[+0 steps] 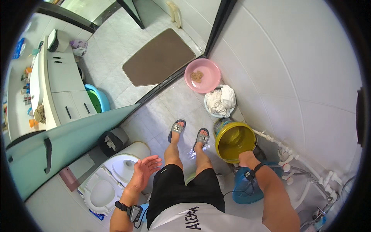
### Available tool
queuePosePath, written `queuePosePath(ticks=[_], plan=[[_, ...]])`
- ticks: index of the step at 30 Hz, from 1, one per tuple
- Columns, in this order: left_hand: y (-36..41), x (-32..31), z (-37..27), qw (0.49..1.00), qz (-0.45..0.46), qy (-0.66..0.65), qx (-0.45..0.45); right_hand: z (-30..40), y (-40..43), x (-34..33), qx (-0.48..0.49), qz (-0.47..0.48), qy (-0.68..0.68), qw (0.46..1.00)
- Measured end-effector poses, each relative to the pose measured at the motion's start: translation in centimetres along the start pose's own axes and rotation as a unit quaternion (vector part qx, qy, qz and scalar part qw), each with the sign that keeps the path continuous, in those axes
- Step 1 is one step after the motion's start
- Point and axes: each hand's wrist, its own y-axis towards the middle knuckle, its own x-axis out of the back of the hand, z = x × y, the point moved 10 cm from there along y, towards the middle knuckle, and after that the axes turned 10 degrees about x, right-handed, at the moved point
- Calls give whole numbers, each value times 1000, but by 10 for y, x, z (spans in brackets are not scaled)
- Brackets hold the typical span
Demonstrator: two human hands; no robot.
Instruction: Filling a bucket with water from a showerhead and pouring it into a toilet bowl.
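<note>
My right hand [248, 159] is closed at the near rim of a yellow plastic bucket [236, 139], where a thin wire handle runs. Whether the fingers grip the rim or the wire is hidden. The bucket's mouth faces up towards me, and its inner wall and bottom show. Just below that hand lies a blue plastic basin or tub [246, 188], partly covered by my forearm. My left hand [145, 171] is raised with nothing in it, palm up and fingers apart, in front of the white toilet [124, 165].
Beyond the bucket stand a basin of white cloth [221, 101] and a pink basin [203, 62] holding a brown cloth. White pipes [278, 142] run along the right wall. A glass door [72, 139] and a trash bin [120, 137] are at left. A raised sill [162, 85] borders a brown mat [159, 58].
</note>
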Motion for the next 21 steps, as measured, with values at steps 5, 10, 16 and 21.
queuePosePath(ticks=[5,10,16,21], plan=[[-35,-6,-4,999,-1,-14,-28,32,-52,29,0,-74,77,994],[-51,-4,-38,992,41,15,-115,56,-75,74,-11,-194,130,972],[-70,3,-86,993,29,-26,-110,99,-101,168,-36,-212,323,922],[-41,29,-87,997,41,-46,-53,118,-93,196,-71,-280,486,825]])
